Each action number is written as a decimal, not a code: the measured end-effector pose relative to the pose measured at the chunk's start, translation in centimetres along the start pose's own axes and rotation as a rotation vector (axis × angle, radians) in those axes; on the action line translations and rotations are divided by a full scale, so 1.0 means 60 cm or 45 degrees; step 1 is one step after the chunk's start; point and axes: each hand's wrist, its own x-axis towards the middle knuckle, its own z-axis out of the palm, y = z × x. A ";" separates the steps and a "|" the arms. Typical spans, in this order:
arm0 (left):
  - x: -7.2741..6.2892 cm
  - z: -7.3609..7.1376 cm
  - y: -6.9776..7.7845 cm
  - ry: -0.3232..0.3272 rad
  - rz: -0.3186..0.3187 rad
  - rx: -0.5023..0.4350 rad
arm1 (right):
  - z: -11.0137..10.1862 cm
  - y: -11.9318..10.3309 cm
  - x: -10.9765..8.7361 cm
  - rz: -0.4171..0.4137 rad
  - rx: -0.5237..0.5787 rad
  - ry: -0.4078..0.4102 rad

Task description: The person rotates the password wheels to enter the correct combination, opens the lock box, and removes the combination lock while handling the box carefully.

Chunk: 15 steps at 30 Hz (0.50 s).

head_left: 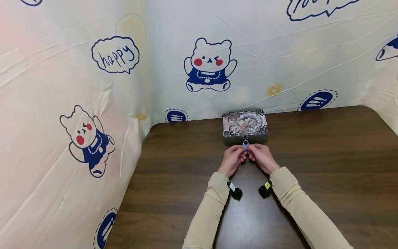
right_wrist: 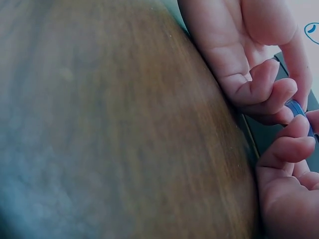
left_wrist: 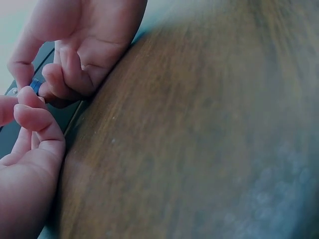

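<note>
A small blue padlock (head_left: 245, 146) hangs at the front clasp of a dark tin box (head_left: 245, 125) with an ornate illustrated lid. My left hand (head_left: 232, 158) pinches the padlock from its left side, thumb and fingertips meeting on it. From the right, my right hand (head_left: 263, 157) pinches the same padlock. In the left wrist view, only a sliver of blue padlock (left_wrist: 36, 85) shows between the fingers of both hands. The right wrist view shows the blue edge of the padlock (right_wrist: 297, 108); fingers cover most of it. The lid is down on the box.
The box stands at the back edge of a dark brown wooden table (head_left: 174, 180). Behind and to the left hangs a pale cloth (head_left: 168, 69) printed with cartoon bears. A small black device (head_left: 237, 193) is worn on the left wrist, and another black device (head_left: 265, 191) on the right.
</note>
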 end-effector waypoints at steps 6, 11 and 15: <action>0.000 0.000 0.001 -0.006 -0.003 0.007 | -0.003 -0.001 0.001 -0.010 -0.021 -0.006; 0.000 -0.002 0.003 -0.021 -0.009 0.015 | -0.004 -0.002 0.002 0.000 -0.023 -0.006; 0.000 -0.002 0.002 -0.028 -0.008 0.016 | -0.006 -0.001 0.002 0.014 -0.031 -0.014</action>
